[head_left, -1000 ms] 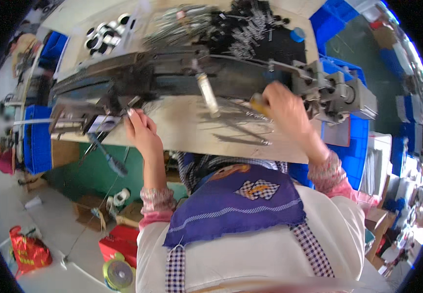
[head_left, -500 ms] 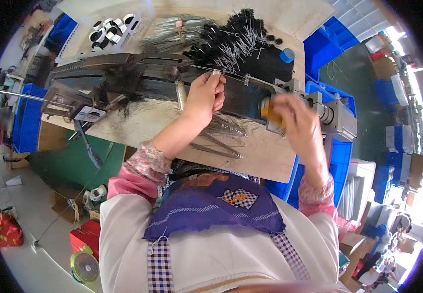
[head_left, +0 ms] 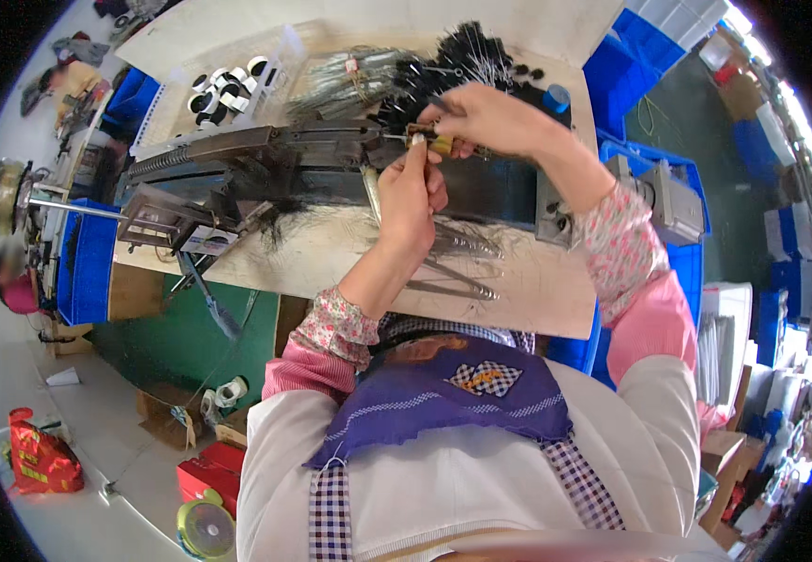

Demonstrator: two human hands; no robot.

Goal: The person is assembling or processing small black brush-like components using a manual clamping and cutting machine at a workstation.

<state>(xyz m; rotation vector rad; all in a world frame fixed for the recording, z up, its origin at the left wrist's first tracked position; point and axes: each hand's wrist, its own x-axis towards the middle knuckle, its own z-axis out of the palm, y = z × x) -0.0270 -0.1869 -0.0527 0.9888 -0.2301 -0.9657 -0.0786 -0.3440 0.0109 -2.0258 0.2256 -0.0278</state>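
My left hand (head_left: 408, 208) is closed in a pinch beside the dark metal bench machine (head_left: 237, 148), its fingertips at the end of a thin metal wire (head_left: 394, 138) that comes from the machine's head. Just right of those fingertips, my right hand (head_left: 486, 117) is closed around a small yellow hand tool (head_left: 441, 144); the fingers hide much of it and its exact kind is unclear. Behind the right hand lies a heap of black-bristled wire brushes (head_left: 472, 45). A lever with a pale handle (head_left: 370, 192) stands next to my left wrist.
A white plastic basket (head_left: 280, 92) with black-and-white rolls stands at the back left, beside a bundle of metal wires (head_left: 345, 82). Loose wires (head_left: 453, 288) lie near the wooden table's (head_left: 537, 304) front edge. Blue crates (head_left: 612, 80) and a grey machine housing (head_left: 676, 206) are at right.
My right hand has swung left from the machine's right end to my left fingertips, bringing the yellow tool along. My left hand keeps its pinch. The whole view has shifted slightly.
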